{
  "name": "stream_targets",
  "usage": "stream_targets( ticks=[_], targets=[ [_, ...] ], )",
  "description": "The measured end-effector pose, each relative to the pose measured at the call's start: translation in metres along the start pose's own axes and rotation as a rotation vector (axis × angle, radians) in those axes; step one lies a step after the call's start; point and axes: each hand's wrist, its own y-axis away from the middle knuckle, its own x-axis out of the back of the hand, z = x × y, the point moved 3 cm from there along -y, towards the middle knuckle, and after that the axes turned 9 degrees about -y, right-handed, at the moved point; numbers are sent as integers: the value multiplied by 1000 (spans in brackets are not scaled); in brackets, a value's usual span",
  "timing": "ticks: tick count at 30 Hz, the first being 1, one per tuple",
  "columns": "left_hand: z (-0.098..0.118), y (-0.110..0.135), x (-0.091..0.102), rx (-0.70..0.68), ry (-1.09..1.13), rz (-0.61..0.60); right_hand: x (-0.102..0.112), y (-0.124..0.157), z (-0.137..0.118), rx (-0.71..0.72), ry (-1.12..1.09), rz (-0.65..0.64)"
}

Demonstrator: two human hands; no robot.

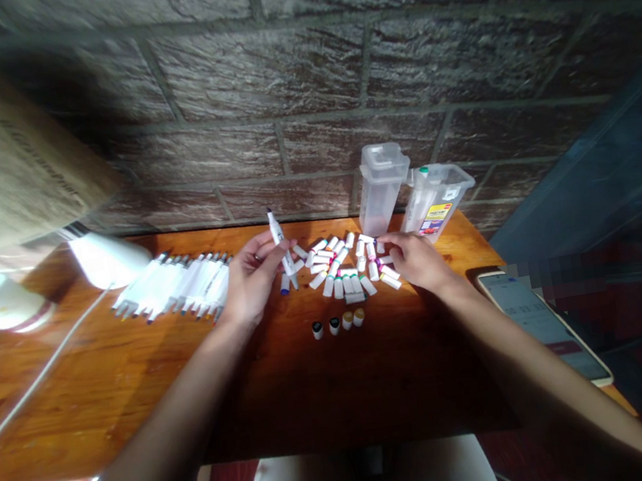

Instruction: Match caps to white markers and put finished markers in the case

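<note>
Marker (281, 249) stands pinched upright in the left hand (251, 281), just left of the cap pile (345, 265), as I watch remotely.
Right hand (416, 259) lies curled on the pile's right edge; I cannot tell if it grips a cap. I count four loose caps (334, 325) in a row below and two clear plastic cases (381, 185) behind.

The marker (281, 245) was slim and white. It stood nearly upright with its dark tip uppermost, pinched in the fingers of the left hand (251, 281). The caps (343, 268) were short and white with coloured ends, and lay flat in a loose heap, pointing every way, just right of the marker. The right hand (419, 258) touched the heap's right edge, but whether it gripped a cap was unclear.
</note>
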Motion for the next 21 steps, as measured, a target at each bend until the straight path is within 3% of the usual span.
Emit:
stream_targets(
  ticks=[7,11,16,18,21],
  targets=[
    [-2,1,0,8,9,-10,3,1,0,-14,-155,69],
    [-2,0,-1,11,34,-19,-1,1,-1,-33,-259,3],
    [-3,0,-2,88,176,-11,3,4,-16,-18,-327,61],
    [-5,0,-3,142,244,-24,3,7,-28,-9,-479,57],
    [-8,2,-8,234,308,-107,-4,12,-49,-23,-822,-65]
  ],
)
